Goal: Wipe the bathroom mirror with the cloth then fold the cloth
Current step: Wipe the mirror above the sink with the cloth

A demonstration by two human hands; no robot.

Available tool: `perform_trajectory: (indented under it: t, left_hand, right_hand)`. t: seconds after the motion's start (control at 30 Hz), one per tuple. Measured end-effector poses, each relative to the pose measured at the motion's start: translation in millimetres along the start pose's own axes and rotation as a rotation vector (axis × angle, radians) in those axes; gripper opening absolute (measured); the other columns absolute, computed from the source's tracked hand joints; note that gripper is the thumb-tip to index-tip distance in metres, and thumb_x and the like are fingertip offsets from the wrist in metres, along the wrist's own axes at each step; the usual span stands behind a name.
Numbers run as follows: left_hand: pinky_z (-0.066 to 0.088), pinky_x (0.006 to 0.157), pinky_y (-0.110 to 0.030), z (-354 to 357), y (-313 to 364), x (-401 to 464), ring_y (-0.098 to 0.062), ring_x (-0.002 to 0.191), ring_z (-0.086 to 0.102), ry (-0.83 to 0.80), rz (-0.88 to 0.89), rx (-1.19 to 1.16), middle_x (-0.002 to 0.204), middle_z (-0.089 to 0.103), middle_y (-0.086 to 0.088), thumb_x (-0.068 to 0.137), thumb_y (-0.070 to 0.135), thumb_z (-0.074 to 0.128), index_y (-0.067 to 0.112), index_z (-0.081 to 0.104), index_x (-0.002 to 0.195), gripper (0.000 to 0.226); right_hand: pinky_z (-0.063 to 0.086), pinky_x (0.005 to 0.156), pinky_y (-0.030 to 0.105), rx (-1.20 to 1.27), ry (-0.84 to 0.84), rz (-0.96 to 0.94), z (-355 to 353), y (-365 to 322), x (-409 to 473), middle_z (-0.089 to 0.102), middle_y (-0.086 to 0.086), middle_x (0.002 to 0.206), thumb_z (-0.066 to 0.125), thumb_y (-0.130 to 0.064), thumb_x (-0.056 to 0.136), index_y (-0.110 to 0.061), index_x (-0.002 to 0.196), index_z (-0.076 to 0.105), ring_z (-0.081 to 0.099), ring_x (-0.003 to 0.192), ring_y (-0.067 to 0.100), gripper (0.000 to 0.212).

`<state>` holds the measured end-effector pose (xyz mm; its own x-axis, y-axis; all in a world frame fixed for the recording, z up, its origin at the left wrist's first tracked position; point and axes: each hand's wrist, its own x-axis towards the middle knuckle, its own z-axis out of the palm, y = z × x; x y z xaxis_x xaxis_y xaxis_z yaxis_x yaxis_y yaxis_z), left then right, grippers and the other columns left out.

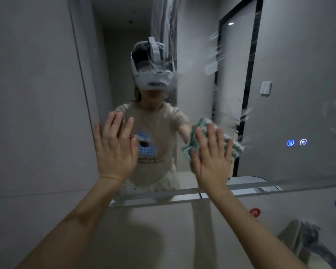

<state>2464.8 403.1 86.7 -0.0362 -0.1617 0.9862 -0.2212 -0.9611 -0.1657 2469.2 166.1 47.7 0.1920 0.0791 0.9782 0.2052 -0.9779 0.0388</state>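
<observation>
Glass first: the large frameless wall mirror (pixel 279 94) is hard, slick and breakable, so it wants flat, even pressure, not a poke. Left of the working grip, the left hand (pixel 114 144) lies spread against the glass, fingers straight, holding nothing. To its right, the right hand (pixel 211 158) also has its fingers straight, and it presses the green-and-white checked cloth (pixel 231 144) flat on the mirror. The cloth peeks out above and on both sides of that grip; it looks soft, light and limp, likely to bunch or slip down if pressure eases. For folding, its loose edges look the best places to take hold. Right of the grip, pale streaks (pixel 217 55) blur the glass. Most of the cloth is hidden under the palm, and the tap (pixel 310 239) at lower right is blurred and cut off.
</observation>
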Motion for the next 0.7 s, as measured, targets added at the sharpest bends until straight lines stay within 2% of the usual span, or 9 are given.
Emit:
perform_trajectory:
  t: [0.07,0.17,0.27,0.37,0.47,0.5,0.53,0.7]
  left_hand:
    - [0.010,0.117,-0.050,-1,1,0,-0.029,0.136,0.022,0.001,-0.004,-0.002,0.138,0.030,-0.014,0.093,0.020,0.044,0.009,0.037,0.135,0.044]
    - [0.008,0.117,-0.049,-1,1,0,-0.029,0.136,0.022,0.000,-0.012,0.002,0.138,0.031,-0.014,0.093,0.020,0.044,0.008,0.038,0.134,0.043]
    - [0.007,0.118,-0.048,-1,3,1,-0.029,0.136,0.022,-0.006,-0.016,0.008,0.138,0.031,-0.014,0.093,0.020,0.044,0.009,0.038,0.134,0.043]
    - [0.006,0.118,-0.048,-2,4,1,-0.029,0.136,0.022,-0.009,-0.022,0.006,0.138,0.031,-0.014,0.092,0.020,0.044,0.009,0.038,0.135,0.044]
    - [0.007,0.118,-0.048,-3,3,1,-0.028,0.137,0.021,-0.009,-0.019,0.004,0.138,0.031,-0.014,0.093,0.020,0.043,0.008,0.037,0.135,0.044]
    - [0.008,0.117,-0.049,-3,3,1,-0.028,0.137,0.021,-0.006,-0.016,0.003,0.138,0.031,-0.014,0.094,0.020,0.042,0.008,0.037,0.135,0.043]
    - [0.009,0.117,-0.049,-3,3,1,-0.028,0.137,0.021,-0.005,-0.015,0.000,0.139,0.031,-0.014,0.094,0.020,0.041,0.008,0.037,0.135,0.043]
    - [0.008,0.117,-0.049,-4,3,0,-0.028,0.137,0.020,-0.010,-0.016,-0.005,0.138,0.032,-0.015,0.093,0.019,0.044,0.008,0.038,0.134,0.043]
  right_hand:
    - [0.001,0.117,0.044,0.044,0.030,0.153,-4,11,27,-0.006,-0.005,0.159,0.013,-0.047,0.101,-0.032,0.150,-0.001,-0.003,0.145,0.014,0.054]
    - [0.012,0.115,0.049,0.078,0.106,0.360,-9,14,69,0.024,0.010,0.155,0.014,-0.047,0.100,-0.020,0.149,0.019,0.016,0.143,0.024,0.056]
    - [0.014,0.115,0.053,0.066,0.125,0.405,-10,-6,103,0.027,0.014,0.154,0.012,-0.049,0.099,-0.016,0.148,0.022,0.021,0.142,0.031,0.060]
    - [0.007,0.115,0.052,0.067,0.100,0.259,-11,-37,117,0.025,0.014,0.154,0.009,-0.051,0.098,-0.017,0.147,0.022,0.016,0.143,0.030,0.061]
    - [0.000,0.115,0.049,0.039,0.026,0.042,-9,-64,105,0.005,0.005,0.157,0.013,-0.050,0.099,-0.021,0.149,0.008,-0.005,0.142,0.028,0.058]
    - [-0.001,0.115,0.049,0.024,0.003,-0.031,-7,-70,94,-0.001,0.004,0.155,0.018,-0.049,0.100,-0.023,0.148,0.006,-0.005,0.141,0.027,0.056]
    - [0.001,0.116,0.049,0.021,-0.009,-0.097,-5,-75,82,0.000,0.003,0.153,0.023,-0.048,0.100,-0.024,0.147,0.008,-0.001,0.141,0.027,0.055]
    - [0.020,0.114,0.049,-0.005,0.000,-0.334,4,-66,15,0.025,0.003,0.154,0.045,-0.046,0.096,-0.026,0.146,0.033,0.022,0.143,0.024,0.056]
